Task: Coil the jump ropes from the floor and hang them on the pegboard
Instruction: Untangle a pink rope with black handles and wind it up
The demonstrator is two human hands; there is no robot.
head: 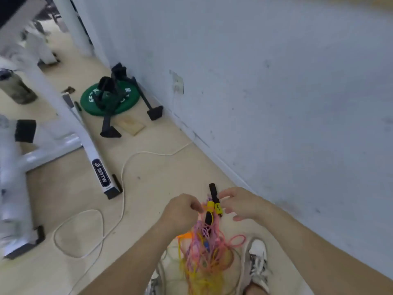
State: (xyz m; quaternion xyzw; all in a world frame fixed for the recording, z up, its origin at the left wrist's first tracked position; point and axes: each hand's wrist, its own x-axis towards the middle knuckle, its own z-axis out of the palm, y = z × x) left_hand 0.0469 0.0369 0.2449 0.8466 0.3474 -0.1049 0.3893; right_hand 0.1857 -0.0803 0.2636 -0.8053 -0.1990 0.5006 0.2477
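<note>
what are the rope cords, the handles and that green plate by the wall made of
Rope cords: thin pink, yellow and purple strands holding springy loops, likely smooth plastic. Handles: black with yellow bands, probably matte plastic or foam; blur leaves it open. Green plate: dull surface, white lettering, seemingly rubber-coated.

Pink, yellow jump ropes (204,252); green weight plate (110,99)

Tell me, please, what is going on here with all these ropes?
A person standing beside the wall holds up a tangled bundle of pink, yellow and purple jump ropes. The left hand grips the cords near the top. The right hand has its fingers at the black-and-yellow handles; blur hides whether they grip. A white cord lies looped on the floor. No pegboard is in view.
</note>
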